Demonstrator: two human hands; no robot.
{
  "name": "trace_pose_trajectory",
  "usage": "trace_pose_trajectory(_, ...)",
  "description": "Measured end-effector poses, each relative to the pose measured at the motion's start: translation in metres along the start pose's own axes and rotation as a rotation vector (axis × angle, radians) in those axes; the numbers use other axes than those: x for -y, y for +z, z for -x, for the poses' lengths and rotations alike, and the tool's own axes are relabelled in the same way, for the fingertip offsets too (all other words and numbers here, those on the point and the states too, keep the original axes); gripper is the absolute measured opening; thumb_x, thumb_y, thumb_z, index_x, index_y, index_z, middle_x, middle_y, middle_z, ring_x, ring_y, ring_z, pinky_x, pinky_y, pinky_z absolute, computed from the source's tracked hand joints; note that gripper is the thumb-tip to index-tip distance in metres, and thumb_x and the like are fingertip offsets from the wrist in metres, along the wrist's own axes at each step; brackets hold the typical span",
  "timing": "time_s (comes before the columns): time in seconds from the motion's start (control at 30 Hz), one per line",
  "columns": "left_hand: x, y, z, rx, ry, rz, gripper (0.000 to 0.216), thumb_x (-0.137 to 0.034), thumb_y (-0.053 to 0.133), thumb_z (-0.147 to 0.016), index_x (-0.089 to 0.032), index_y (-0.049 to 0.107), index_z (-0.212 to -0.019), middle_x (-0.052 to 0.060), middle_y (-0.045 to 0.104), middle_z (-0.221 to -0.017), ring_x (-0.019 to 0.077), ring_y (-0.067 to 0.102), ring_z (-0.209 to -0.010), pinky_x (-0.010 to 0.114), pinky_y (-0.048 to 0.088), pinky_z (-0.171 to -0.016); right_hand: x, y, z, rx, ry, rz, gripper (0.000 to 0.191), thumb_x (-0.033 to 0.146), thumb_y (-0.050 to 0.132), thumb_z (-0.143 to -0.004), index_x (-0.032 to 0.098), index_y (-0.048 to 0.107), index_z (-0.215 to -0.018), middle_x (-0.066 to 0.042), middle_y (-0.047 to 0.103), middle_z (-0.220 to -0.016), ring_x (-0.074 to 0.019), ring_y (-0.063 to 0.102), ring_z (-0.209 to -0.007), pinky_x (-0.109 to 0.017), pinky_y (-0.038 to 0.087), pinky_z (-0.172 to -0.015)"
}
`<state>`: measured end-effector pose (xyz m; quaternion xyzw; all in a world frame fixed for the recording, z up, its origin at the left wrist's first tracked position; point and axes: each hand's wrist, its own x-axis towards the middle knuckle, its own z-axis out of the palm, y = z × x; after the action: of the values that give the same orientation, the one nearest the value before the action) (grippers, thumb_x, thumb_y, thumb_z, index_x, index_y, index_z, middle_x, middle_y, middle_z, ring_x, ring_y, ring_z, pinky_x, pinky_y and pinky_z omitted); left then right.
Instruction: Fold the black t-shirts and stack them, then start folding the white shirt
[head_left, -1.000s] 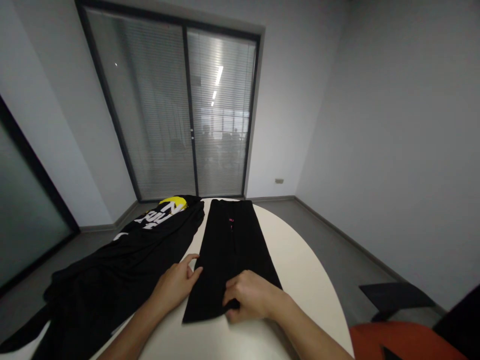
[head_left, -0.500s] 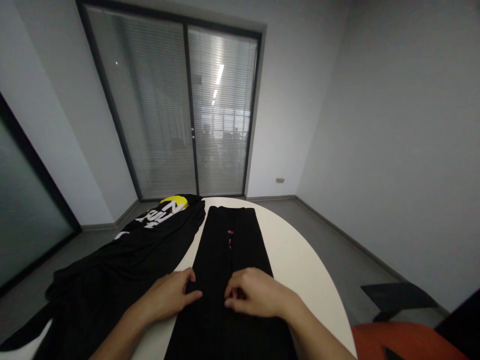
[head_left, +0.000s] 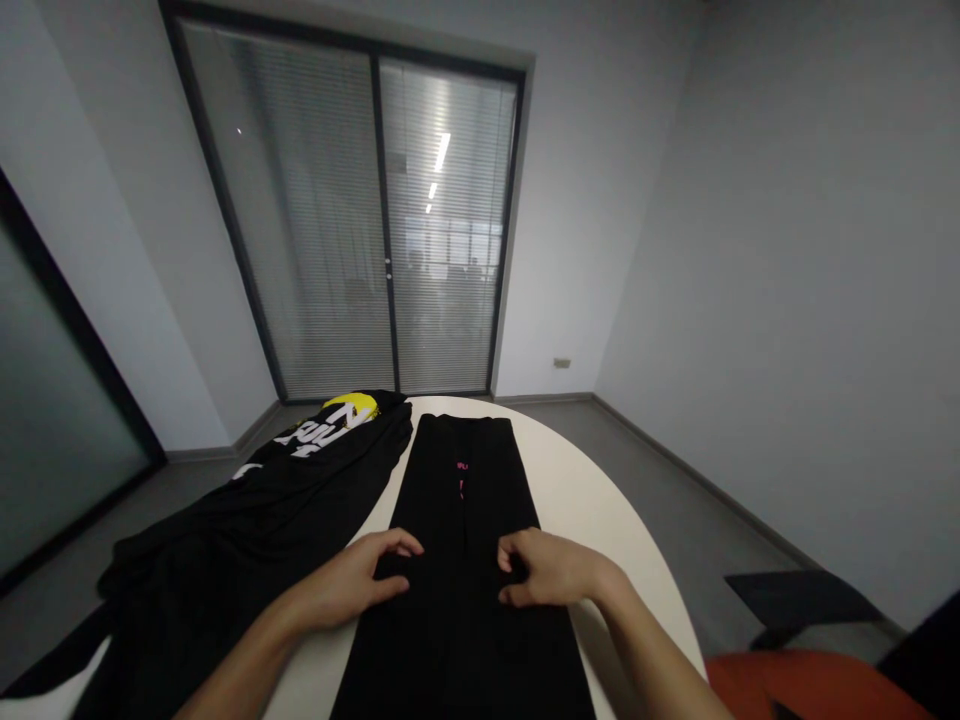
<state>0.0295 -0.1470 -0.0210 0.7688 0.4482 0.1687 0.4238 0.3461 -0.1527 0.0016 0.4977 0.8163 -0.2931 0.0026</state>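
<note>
A long black garment (head_left: 461,520), folded narrow with a small pink mark near its far end, lies lengthwise on the white oval table (head_left: 592,510). My left hand (head_left: 360,580) pinches the garment's left edge, thumb and fingers curled on the cloth. On the garment's right edge my right hand (head_left: 547,568) grips the fabric with its fingers curled in. Both hands sit about midway along the garment, a hand's width apart.
A heap of black clothing (head_left: 247,520) with white lettering and a yellow patch covers the table's left side. An orange chair (head_left: 810,685) stands at the lower right, a dark chair part (head_left: 795,592) behind it. Blinded glass doors (head_left: 375,230) face me.
The garment has been pulled toward me and now reaches the bottom of the view. Both hands have moved apart, from its near end out to its two side edges.
</note>
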Motion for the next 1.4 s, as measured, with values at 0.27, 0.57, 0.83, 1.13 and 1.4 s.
trace_pose_trajectory(0.27, -0.008, 0.001, 0.000, 0.050, 0.002, -0.045, 0.024, -0.025, 0.066, -0.075, -0.022, 0.066, -0.100, 0.001, 0.068, -0.104, 0.0223, 0.061, -0.103, 0.032, 0.043, -0.092, -0.004, 0.005, -0.001, 0.087, -0.023, -0.121, 0.060, 0.037, 0.084, -0.058, 0.022, 0.063, -0.112, 0.003, 0.061, -0.088, -0.0120, 0.053, -0.069, -0.021, 0.037, -0.057)
trace_pose_trajectory(0.57, -0.013, 0.001, 0.001, 0.036, 0.082, -0.009, 0.025, -0.026, 0.069, -0.075, -0.022, 0.067, -0.099, 0.001, 0.069, -0.103, 0.0211, 0.061, -0.102, 0.031, 0.044, -0.094, 0.007, 0.003, 0.000, 0.095, -0.069, -0.066, 0.036, 0.030, 0.078, -0.062, 0.021, 0.067, -0.095, 0.005, 0.056, -0.074, -0.0108, 0.048, -0.063, -0.021, 0.033, -0.055)
trace_pose_trajectory(0.83, -0.013, 0.004, -0.006, -0.203, 0.126, 0.065, 0.018, -0.031, 0.068, -0.080, -0.021, 0.070, -0.095, 0.004, 0.072, -0.101, 0.0229, 0.065, -0.099, 0.033, 0.045, -0.093, 0.000, -0.006, 0.011, 0.033, 0.084, -0.117, 0.047, 0.051, 0.079, -0.064, 0.019, 0.065, -0.096, 0.002, 0.061, -0.078, -0.0147, 0.054, -0.067, -0.024, 0.036, -0.057)
trace_pose_trajectory(1.13, -0.006, 0.008, -0.008, -0.170, 0.133, 0.041, 0.019, -0.025, 0.065, -0.082, -0.023, 0.071, -0.100, 0.003, 0.072, -0.105, 0.0223, 0.065, -0.102, 0.031, 0.046, -0.094, 0.002, -0.010, 0.010, 0.082, -0.052, -0.229, 0.031, 0.023, 0.066, -0.069, 0.018, 0.066, -0.099, 0.003, 0.063, -0.083, -0.0125, 0.054, -0.071, -0.020, 0.038, -0.058)
trace_pose_trajectory(1.4, -0.005, 0.009, -0.009, -0.203, 0.149, 0.059, 0.019, -0.028, 0.062, -0.085, -0.022, 0.071, -0.101, 0.005, 0.072, -0.108, 0.0237, 0.065, -0.105, 0.033, 0.046, -0.096, -0.012, -0.013, 0.010, 0.108, 0.108, -0.258, 0.033, 0.042, 0.067, -0.078, 0.017, 0.065, -0.098, 0.000, 0.062, -0.082, -0.0145, 0.054, -0.072, -0.023, 0.039, -0.062)
